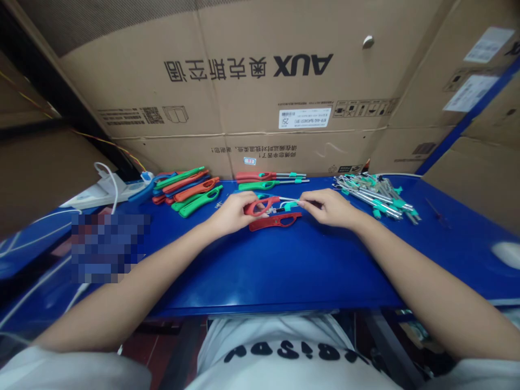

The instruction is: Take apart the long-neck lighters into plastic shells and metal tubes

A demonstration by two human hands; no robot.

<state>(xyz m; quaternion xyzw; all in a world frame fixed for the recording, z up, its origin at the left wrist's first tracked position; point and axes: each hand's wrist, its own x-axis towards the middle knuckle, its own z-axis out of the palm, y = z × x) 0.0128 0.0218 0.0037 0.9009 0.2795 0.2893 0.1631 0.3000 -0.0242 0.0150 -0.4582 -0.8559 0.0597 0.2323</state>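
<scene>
Red handle shell [265, 206] in one hand, thin metal rod [289, 200] in the other

So both hands are up over the middle of a blue table [260, 271], pretty close together. The left hand [234, 210] has its fingers closed around the red shell by its looped end. The right hand [330, 207] is pinching the far end of the rod between thumb and finger, and the rod runs across the gap toward the shell. Can't tell if it's actually seated in there, too small and blurry. There's a turquoise piece [289, 206] hanging out right by the rod too.

Just below, nearer the body, lies a second red shell [276, 221]. Can't tell if the left fingertips touch it. Behind the hands sit a red lighter [255, 176] and a green lighter [257, 186], side by side, rods pointing right.

Off to the left: a pile of red, green and blue handles [189, 189], with a white power strip [95, 194] beyond it. To the right: a messy heap of metal rods with turquoise bits [377, 197]. Big cardboard panel [244, 32] along the back, printing upside down.
</scene>
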